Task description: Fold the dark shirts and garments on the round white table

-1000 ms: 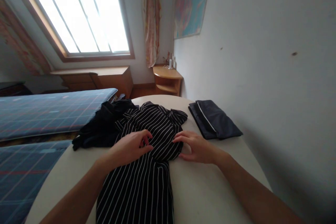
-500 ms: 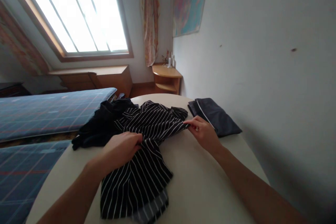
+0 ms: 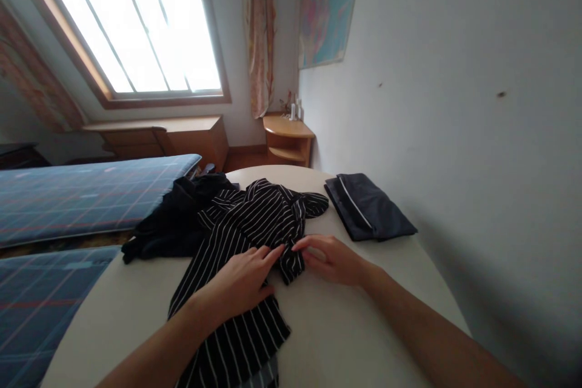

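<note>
A black garment with white stripes (image 3: 268, 212) lies crumpled across the round white table (image 3: 336, 327), its lower part spreading toward the near edge. My left hand (image 3: 250, 276) rests over the middle of it, fingers stretched toward a bunched piece of the cloth. From the right, my right hand (image 3: 330, 259) pinches the edge of that same bunched piece with thumb and forefinger. The two hands' fingertips are close together there.
A dark garment (image 3: 173, 224) lies heaped at the table's left. Folded dark cloth (image 3: 373, 206) with a white line sits at the right, near the wall. Blue plaid mattresses (image 3: 91, 194) stand left of the table. Behind is a small corner shelf (image 3: 288, 127).
My right hand has moved left and nearer with the striped cloth's edge. My left hand has shifted right, its fingers now extended. The cloth's right side has bunched inward.
</note>
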Demonstrator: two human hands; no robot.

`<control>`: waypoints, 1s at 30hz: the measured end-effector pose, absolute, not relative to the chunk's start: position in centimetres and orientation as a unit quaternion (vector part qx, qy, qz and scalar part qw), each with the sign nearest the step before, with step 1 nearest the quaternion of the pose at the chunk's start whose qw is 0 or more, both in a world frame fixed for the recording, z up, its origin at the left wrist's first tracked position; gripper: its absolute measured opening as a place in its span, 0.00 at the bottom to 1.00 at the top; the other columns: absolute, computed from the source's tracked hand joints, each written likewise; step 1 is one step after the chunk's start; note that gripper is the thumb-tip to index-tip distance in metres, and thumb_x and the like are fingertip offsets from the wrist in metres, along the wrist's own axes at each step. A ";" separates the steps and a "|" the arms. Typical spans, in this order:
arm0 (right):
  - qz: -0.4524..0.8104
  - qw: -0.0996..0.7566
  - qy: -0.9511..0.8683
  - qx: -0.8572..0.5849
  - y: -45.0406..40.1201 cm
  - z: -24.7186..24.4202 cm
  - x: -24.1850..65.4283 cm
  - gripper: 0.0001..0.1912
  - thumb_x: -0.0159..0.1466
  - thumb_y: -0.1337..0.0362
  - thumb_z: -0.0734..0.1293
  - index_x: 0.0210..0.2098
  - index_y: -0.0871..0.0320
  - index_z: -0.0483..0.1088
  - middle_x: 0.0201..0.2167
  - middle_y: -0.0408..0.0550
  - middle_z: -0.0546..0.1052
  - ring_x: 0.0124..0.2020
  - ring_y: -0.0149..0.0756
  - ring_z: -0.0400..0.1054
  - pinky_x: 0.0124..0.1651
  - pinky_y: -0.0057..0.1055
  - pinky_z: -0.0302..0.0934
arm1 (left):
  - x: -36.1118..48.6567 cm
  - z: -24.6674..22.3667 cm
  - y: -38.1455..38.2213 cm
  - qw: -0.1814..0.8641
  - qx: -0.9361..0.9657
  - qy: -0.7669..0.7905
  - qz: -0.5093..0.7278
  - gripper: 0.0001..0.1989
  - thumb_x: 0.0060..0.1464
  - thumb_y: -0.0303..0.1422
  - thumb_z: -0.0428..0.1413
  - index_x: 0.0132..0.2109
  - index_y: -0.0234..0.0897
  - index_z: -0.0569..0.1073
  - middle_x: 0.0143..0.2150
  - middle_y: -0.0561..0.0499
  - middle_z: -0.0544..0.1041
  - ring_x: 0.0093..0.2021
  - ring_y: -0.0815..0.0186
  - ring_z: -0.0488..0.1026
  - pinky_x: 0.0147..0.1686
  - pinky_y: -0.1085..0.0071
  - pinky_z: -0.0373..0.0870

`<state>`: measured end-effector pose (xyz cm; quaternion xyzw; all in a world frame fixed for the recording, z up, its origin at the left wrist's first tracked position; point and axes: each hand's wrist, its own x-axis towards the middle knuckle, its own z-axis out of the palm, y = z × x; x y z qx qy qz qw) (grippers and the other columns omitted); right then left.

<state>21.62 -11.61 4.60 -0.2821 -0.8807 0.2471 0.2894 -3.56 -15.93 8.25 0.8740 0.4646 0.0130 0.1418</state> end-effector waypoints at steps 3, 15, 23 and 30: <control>0.222 0.329 -0.840 -0.371 -11.2 4.4 21.8 0.14 0.67 0.68 0.60 0.50 0.55 0.70 0.39 0.48 0.79 0.39 0.36 0.74 0.46 0.33 0.67 | -3.5 8.7 -16.7 0.176 0.872 0.456 -0.030 0.28 0.55 0.27 0.56 0.64 0.36 0.68 0.56 0.38 0.75 0.53 0.48 0.75 0.53 0.55 0.70; 0.111 0.325 -0.801 -0.491 -8.5 1.6 23.5 0.30 0.64 0.59 0.68 0.64 0.61 0.63 0.59 0.60 0.73 0.59 0.50 0.66 0.63 0.50 0.60 | -1.7 11.2 -19.1 0.455 0.850 0.265 -0.013 0.27 0.57 0.32 0.59 0.63 0.43 0.70 0.59 0.47 0.76 0.55 0.58 0.75 0.54 0.64 0.72; 0.124 0.339 -0.804 -0.473 -8.8 2.2 23.1 0.17 0.62 0.69 0.65 0.50 0.59 0.75 0.47 0.55 0.79 0.59 0.49 0.65 0.64 0.51 0.58 | -2.1 9.7 -19.7 0.277 0.889 0.364 -0.027 0.32 0.53 0.38 0.63 0.64 0.38 0.70 0.62 0.39 0.70 0.61 0.47 0.68 0.61 0.51 0.64; 0.138 0.300 -0.879 -0.344 -10.5 4.2 22.2 0.13 0.56 0.75 0.65 0.37 0.55 0.75 0.35 0.48 0.78 0.46 0.43 0.71 0.60 0.47 0.60 | -2.4 10.9 -17.5 0.377 0.848 0.365 0.075 0.18 0.62 0.36 0.55 0.58 0.43 0.73 0.48 0.49 0.80 0.42 0.63 0.79 0.42 0.70 0.75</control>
